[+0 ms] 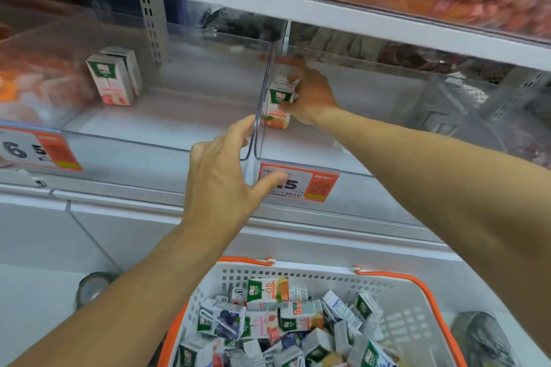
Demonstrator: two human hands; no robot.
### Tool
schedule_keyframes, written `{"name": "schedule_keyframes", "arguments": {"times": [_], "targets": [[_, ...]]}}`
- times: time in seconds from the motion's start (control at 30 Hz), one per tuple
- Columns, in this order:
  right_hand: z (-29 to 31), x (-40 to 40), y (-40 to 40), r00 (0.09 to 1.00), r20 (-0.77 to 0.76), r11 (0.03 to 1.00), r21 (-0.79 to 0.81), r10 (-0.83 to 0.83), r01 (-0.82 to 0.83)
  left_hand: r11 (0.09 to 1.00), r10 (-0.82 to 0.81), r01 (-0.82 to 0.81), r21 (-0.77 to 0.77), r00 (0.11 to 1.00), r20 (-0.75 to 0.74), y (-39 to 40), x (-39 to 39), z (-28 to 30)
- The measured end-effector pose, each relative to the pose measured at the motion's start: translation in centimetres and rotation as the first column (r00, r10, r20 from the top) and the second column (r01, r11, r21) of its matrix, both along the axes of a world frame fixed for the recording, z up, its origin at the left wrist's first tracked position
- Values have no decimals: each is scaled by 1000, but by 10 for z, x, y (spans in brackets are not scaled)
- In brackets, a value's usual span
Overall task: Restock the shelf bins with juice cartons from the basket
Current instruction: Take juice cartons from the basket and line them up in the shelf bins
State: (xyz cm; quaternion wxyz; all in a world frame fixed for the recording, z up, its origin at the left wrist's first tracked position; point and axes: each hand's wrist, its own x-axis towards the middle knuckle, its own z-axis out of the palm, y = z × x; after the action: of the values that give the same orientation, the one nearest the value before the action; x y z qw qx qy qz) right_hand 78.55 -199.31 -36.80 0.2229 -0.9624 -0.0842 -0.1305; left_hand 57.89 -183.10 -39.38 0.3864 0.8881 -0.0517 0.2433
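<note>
1. The basket (pixel 417 280) sits nearest, heaped with juice cartons (pixel 268 290).
2. The left hand (pixel 222 176), fingers relaxed and holding nothing, steadies the clear bin divider (pixel 258 116).
3. The right hand (pixel 310 98) grips 1 orange carton (pixel 278 107) at the right bin's left edge; set it upright, flush to the divider.

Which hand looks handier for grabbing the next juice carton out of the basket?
Probably the left hand: it holds nothing and is nearer the basket, while the right hand grips an orange carton inside the bin.
</note>
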Motion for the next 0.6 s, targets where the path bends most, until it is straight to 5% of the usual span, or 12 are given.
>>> {"name": "schedule_keyframes", "arguments": {"times": [0.27,0.37,0.43,0.53,0.6], "targets": [[66,-109,-33,993,95,987,139,71,-84,999,-42,42,-6,999,-27,2,-12,9],[87,-201,-58,964,8,896,367,267,-251,999,-41,36,19,935,351,-3,-29,20],[90,-248,-82,873,-189,753,606,450,-256,990,-136,133,36,903,407,-15,-43,23],[50,-278,-114,771,-412,705,706,485,-66,926,-377,379,11,925,-52,-39,-61,1],[-2,-287,-126,726,-563,792,609,395,41,847,-462,529,50,780,-421,-52,-69,-37]]}}
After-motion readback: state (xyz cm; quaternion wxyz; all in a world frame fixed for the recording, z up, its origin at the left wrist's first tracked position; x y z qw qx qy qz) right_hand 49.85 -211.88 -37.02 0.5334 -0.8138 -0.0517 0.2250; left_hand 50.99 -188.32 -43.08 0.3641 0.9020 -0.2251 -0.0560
